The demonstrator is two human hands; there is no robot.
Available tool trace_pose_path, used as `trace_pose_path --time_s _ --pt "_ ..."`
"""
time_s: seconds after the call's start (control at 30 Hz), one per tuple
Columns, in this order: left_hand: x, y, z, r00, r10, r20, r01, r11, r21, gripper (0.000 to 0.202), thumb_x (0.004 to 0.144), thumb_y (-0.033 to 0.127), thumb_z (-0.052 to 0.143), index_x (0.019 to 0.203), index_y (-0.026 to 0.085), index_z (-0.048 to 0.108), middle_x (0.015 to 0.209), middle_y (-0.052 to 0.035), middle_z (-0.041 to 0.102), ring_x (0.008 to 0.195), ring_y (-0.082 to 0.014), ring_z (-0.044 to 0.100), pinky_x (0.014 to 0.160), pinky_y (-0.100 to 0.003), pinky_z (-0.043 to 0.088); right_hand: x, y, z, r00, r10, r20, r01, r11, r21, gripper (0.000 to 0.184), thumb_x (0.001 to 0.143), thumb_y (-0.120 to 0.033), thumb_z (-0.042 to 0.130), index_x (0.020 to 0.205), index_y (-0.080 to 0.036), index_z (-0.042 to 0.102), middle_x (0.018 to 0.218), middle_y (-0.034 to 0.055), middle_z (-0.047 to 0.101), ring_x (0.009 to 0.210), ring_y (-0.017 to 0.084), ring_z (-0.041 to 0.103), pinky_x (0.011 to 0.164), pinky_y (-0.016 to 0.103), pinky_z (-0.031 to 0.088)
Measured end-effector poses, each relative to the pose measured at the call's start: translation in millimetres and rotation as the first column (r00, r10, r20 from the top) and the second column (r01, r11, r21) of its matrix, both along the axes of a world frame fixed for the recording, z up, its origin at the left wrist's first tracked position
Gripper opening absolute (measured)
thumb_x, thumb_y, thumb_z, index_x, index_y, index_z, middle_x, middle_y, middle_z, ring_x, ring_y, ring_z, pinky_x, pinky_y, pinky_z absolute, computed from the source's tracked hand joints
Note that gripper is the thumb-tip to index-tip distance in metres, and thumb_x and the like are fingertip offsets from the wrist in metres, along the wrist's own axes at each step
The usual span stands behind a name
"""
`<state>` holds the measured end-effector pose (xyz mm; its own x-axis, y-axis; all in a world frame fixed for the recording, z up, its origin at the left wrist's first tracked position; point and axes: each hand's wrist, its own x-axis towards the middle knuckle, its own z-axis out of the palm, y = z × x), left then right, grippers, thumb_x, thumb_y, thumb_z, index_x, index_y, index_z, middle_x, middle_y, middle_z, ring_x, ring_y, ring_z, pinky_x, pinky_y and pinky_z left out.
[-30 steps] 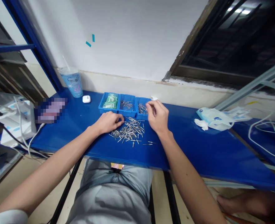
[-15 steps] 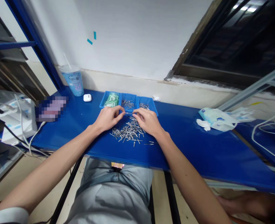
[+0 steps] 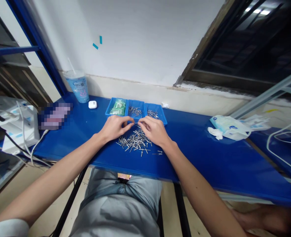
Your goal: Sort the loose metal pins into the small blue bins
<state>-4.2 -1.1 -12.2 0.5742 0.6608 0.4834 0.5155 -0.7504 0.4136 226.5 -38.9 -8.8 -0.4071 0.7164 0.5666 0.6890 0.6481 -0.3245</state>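
Over the back of a loose pile of metal blind rivets [image 3: 134, 141], my two hands meet fingertip to fingertip. My left hand [image 3: 117, 127] is closed in a pinch of thumb and forefinger on one end of a thin blind rivet [image 3: 136, 123]. The other end sits in the pinched fingers of my right hand [image 3: 152, 129], which partly hide it. Just behind the hands stand three blue bins: the left bin [image 3: 108, 110] holds green-and-white packets, while the middle bin [image 3: 136, 102] and the right bin [image 3: 162, 116] hold rivets.
On the blue table [image 3: 192, 151], a blue cup with a straw [image 3: 78, 87] and a white case [image 3: 92, 104] stand back left. A power strip with cables [image 3: 21, 128] lies far left. To the right is a wipes pack [image 3: 228, 126]. Another person's limb [image 3: 264, 219] shows lower right.
Both hands have come slightly closer together and a little nearer to me, the rivet still between them. The pile and bins look the same.
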Motion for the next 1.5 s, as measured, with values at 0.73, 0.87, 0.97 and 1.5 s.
trace_pose_path --time_s 0.73,0.87,0.97,1.5 --pt "2.0 -4.5 5.4 0.968 -0.169 0.186 0.187 0.979 -0.081 0.012 0.093 0.024 0.059 0.099 0.019 0.068 0.089 -0.0025 0.077 0.066 -0.0113 0.064 0.065 -0.024 0.051 -10.6 -3.0 -3.7 0.998 0.057 0.015 -0.057 0.997 -0.042 0.020 0.107 -0.032 0.050 0.101 -0.021 0.065 0.092 0.0044 0.068 0.074 0.017 0.059 0.070 0.031 0.041" --pt "1.3 -3.5 6.4 0.972 -0.167 0.163 0.184 0.978 -0.098 0.015 0.097 0.027 0.057 0.102 0.019 0.068 0.087 -0.0019 0.075 0.066 -0.0121 0.063 0.068 -0.026 0.050 -11.6 -5.0 -1.3 0.999 0.038 -0.002 -0.038 0.998 -0.051 0.016 0.105 -0.028 0.050 0.099 -0.020 0.063 0.087 0.0035 0.066 0.068 0.015 0.055 0.065 0.030 0.038" --pt "1.1 -3.6 7.6 0.978 -0.166 0.130 0.177 0.980 -0.085 0.017 0.099 0.029 0.055 0.100 0.019 0.068 0.083 -0.0013 0.073 0.068 -0.0128 0.062 0.069 -0.027 0.048 -11.1 -5.5 0.0 0.999 0.026 -0.019 -0.027 0.999 -0.042 0.016 0.104 -0.027 0.049 0.100 -0.021 0.063 0.088 0.0035 0.067 0.068 0.015 0.055 0.066 0.030 0.038" --pt "1.4 -3.5 8.2 0.988 -0.147 0.042 0.151 0.982 -0.111 0.027 0.102 0.034 0.052 0.102 0.017 0.073 0.076 -0.0015 0.071 0.067 -0.0134 0.062 0.067 -0.026 0.044 -7.7 -3.6 -0.3 0.999 0.046 -0.012 -0.046 0.997 -0.061 0.025 0.109 -0.034 0.045 0.104 -0.021 0.066 0.099 0.0066 0.070 0.082 0.018 0.063 0.075 0.032 0.043"
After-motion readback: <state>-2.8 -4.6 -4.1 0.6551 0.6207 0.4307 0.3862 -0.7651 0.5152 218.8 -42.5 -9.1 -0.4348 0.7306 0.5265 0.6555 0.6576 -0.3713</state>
